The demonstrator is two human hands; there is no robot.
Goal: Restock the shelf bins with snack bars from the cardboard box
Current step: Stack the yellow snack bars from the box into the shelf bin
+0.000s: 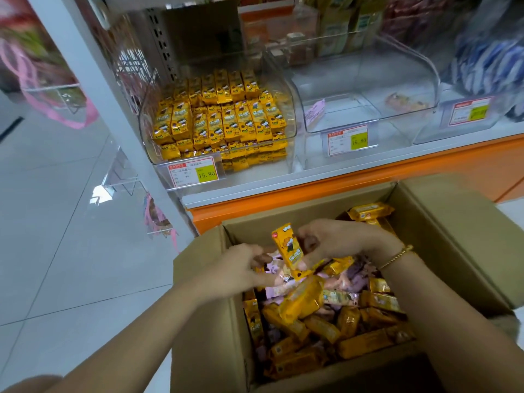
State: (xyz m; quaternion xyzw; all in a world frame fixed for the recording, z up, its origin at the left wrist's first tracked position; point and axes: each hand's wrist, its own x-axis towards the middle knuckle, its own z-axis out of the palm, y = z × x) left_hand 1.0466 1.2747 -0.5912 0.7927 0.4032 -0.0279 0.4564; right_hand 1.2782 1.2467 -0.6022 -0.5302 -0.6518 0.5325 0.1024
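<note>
An open cardboard box (pixel 198 321) in front of me is filled with loose yellow, pink and purple snack bars. My right hand (pixel 337 242) pinches one yellow snack bar (pixel 289 252) upright above the pile. My left hand (pixel 241 265) reaches into the box beside it, fingers curled among the bars; what it holds is hidden. On the shelf, the left clear bin (pixel 147 129) is packed with rows of yellow bars. The middle clear bin (pixel 368 109) is nearly bare, with one packet at its back.
An orange shelf edge (pixel 340 188) runs just behind the box. Price tags (pixel 194 173) hang on the bin fronts. A white upright post (pixel 93 89) stands left of the shelf, with grey tiled floor further left. A third bin (pixel 467 109) sits at the right.
</note>
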